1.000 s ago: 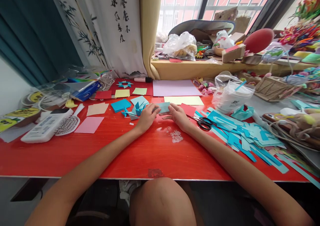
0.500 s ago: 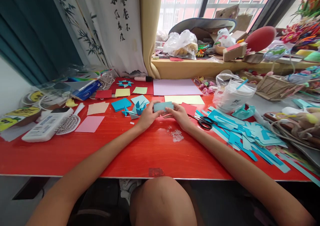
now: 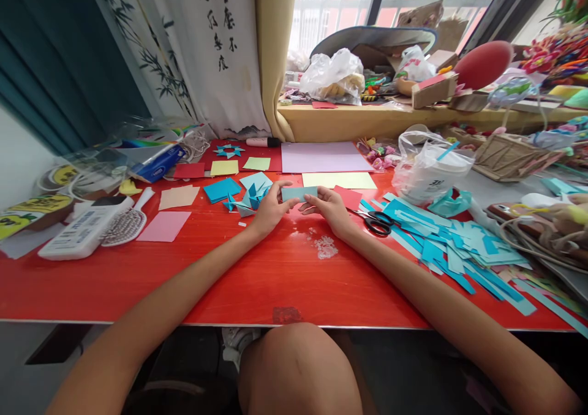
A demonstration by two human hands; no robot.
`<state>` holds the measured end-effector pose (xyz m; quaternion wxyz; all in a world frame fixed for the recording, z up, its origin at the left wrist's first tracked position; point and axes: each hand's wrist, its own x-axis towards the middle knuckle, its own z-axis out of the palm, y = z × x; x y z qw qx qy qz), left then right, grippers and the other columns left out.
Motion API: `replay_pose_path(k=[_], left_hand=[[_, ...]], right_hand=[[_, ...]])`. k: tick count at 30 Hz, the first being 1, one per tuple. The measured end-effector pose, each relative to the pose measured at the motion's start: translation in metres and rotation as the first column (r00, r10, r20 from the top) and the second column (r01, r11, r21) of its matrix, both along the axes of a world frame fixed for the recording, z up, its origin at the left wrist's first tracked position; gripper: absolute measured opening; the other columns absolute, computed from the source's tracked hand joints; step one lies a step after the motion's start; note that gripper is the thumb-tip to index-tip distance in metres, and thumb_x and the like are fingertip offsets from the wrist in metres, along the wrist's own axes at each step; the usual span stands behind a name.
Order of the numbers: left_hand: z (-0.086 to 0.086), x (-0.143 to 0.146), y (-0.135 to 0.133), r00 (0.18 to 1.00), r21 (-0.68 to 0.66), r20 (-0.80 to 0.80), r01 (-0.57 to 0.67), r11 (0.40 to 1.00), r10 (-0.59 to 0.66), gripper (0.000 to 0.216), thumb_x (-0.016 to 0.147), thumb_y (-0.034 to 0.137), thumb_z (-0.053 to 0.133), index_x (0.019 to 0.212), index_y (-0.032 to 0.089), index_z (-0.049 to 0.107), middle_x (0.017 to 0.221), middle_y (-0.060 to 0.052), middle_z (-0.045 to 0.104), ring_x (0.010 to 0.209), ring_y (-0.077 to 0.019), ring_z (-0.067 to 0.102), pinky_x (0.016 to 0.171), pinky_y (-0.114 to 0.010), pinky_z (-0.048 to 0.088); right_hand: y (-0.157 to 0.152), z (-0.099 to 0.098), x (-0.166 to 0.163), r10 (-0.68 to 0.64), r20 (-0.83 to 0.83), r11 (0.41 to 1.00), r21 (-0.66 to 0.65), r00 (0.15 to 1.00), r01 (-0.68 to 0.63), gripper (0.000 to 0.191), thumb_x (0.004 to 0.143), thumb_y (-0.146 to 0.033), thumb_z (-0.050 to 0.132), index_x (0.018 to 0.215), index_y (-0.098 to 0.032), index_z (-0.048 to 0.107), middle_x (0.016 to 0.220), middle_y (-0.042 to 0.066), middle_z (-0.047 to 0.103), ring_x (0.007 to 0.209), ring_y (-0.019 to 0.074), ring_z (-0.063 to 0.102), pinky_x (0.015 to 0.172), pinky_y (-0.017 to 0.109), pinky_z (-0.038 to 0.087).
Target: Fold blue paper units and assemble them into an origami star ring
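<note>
A small light-blue folded paper [image 3: 299, 193] is held level between my two hands above the red table. My left hand [image 3: 272, 209] grips its left end with thumb and fingers. At the other end, my right hand [image 3: 327, 206] pinches the near right corner. Folded blue origami pieces [image 3: 248, 201] lie just left of my left hand, in front of a stack of blue paper squares [image 3: 222, 190]. Black-handled scissors [image 3: 377, 224] rest to the right of my right hand, beside a red paper square [image 3: 347, 198]. A patch of clear bits [image 3: 326, 247] lies nearer to me.
Blue paper strips [image 3: 459, 243] are heaped at the right, below a bagged cup [image 3: 432, 170]. A lilac sheet [image 3: 321, 157] and a pale yellow sheet [image 3: 339, 181] lie at the back. On the left are a pink square [image 3: 164, 226], a hairbrush [image 3: 124, 226] and a white packet [image 3: 86, 228].
Both hands keep hold of the folded paper in nearly the same place. The view has shifted very slightly.
</note>
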<state>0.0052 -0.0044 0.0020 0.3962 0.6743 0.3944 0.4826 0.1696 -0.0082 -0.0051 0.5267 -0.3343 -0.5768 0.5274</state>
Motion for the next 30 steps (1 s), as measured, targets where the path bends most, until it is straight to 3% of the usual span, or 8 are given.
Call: replay_pose_path(k=[15, 30], left_hand=[[-0.0031, -0.0003, 0.0029, 0.999, -0.001, 0.025, 0.03, 1.0, -0.03, 0.023, 0.077, 0.026, 0.06, 0.093, 0.017, 0.046, 0.073, 0.002, 0.051, 0.06, -0.0075, 0.05, 0.055, -0.021, 0.043], [-0.0044, -0.0005, 0.0041, 1.0, 0.005, -0.021, 0.004, 1.0, -0.004, 0.02, 0.077, 0.024, 0.06, 0.091, 0.018, 0.047, 0.074, 0.001, 0.053, 0.058, -0.0082, 0.052, 0.054, -0.022, 0.043]], right_hand=[[-0.0018, 0.0027, -0.0009, -0.02, 0.035, 1.0, -0.002, 0.999, 0.02, 0.022, 0.074, -0.035, 0.065, 0.082, -0.016, 0.057, 0.073, 0.002, 0.064, 0.064, 0.0119, 0.063, 0.063, 0.027, 0.055], [0.0014, -0.0014, 0.0001, 0.002, -0.016, 1.0, -0.002, 1.0, -0.002, 0.02, 0.075, -0.033, 0.065, 0.08, -0.015, 0.057, 0.067, 0.0, 0.062, 0.061, 0.0108, 0.062, 0.059, 0.025, 0.055]])
